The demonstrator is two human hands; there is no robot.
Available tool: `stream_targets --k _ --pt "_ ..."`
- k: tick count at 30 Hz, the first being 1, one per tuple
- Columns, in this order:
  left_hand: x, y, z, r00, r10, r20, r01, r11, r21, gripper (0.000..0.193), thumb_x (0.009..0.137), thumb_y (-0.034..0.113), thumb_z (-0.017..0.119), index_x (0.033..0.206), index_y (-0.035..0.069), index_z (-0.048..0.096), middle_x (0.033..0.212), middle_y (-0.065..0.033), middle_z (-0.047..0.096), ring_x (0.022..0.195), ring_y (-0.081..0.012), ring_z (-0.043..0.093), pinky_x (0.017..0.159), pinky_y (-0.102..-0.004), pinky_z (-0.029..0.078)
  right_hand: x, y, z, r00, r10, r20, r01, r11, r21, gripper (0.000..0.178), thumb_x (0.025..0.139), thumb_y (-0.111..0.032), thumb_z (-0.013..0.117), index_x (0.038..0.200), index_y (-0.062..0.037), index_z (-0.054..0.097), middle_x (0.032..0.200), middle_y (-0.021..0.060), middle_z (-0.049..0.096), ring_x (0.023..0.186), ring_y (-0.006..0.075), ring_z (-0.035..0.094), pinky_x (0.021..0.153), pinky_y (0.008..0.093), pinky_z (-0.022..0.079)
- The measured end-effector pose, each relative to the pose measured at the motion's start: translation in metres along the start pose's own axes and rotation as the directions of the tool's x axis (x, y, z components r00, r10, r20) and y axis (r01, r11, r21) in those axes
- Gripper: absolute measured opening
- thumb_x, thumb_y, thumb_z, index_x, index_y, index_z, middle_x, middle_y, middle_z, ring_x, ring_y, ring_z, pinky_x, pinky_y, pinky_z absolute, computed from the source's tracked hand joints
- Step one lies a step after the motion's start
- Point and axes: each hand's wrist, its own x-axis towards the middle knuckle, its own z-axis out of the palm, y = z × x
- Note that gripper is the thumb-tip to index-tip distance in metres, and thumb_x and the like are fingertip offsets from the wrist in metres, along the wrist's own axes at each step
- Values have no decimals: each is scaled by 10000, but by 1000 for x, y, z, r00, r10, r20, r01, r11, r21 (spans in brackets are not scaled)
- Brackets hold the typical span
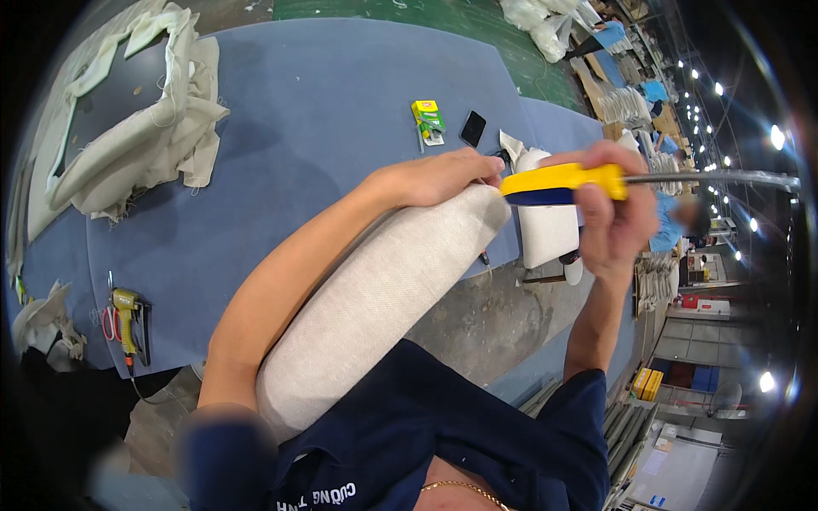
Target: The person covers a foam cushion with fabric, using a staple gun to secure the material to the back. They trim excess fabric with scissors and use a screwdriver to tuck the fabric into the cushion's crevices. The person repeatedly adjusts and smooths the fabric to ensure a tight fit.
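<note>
A long padded piece (375, 298) covered in light woven fabric slants across my front, its near end against my body. My left forearm lies along it, and my left hand (443, 177) grips its far end with the fingers bent over the edge. My right hand (615, 204) is closed round a screwdriver (545, 180) with a yellow and dark blue handle. The butt of that handle is at the padded piece's far corner, close to my left fingertips, while the metal shaft points away to the right.
On the blue-grey table (281, 111) lie a phone (473, 129), a yellow-green box (429, 122), a staple gun (126, 319) with a hose and red-handled scissors (109, 324). A fabric-draped panel (128, 153) lies far left. Another pale padded piece (550, 234) stands beyond my hands. People work farther off.
</note>
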Motion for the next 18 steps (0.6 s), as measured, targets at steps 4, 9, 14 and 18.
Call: stream_targets --k 4,9,14,18 --pt "-3 -1 -1 997 67 39 -71 992 109 557 1078 492 363 1203 41 664 1154 -122 596 1075 -218 567 1001 -334 413 5 -3 10 997 50 -58 -35 973 226 295 969 -178 693 1184 -1 599 936 124 740 856 191 723 773 314 577" --pt "-7 19 -8 996 -81 45 79 996 46 482 1036 449 470 1024 36 716 958 -46 645 950 -178 597 898 -302 457 -7 23 -2 956 195 -221 -138 958 250 181 1015 -163 606 1129 -25 629 989 72 707 810 115 666 690 265 525" --pt "-40 31 -73 977 153 149 -177 970 167 446 1000 401 548 894 -10 687 845 -59 662 875 -163 620 852 -325 485 -95 121 45 735 587 -339 -526 809 262 141 1035 -187 570 1062 -62 629 850 -19 594 780 50 525 673 244 432" --pt "-55 55 -85 992 104 68 -120 946 300 301 982 261 586 849 2 662 839 -54 669 871 -154 627 860 -328 489 -259 215 185 595 786 168 -803 592 69 246 904 -243 652 1046 -42 664 949 208 707 912 408 680 809 504 518"
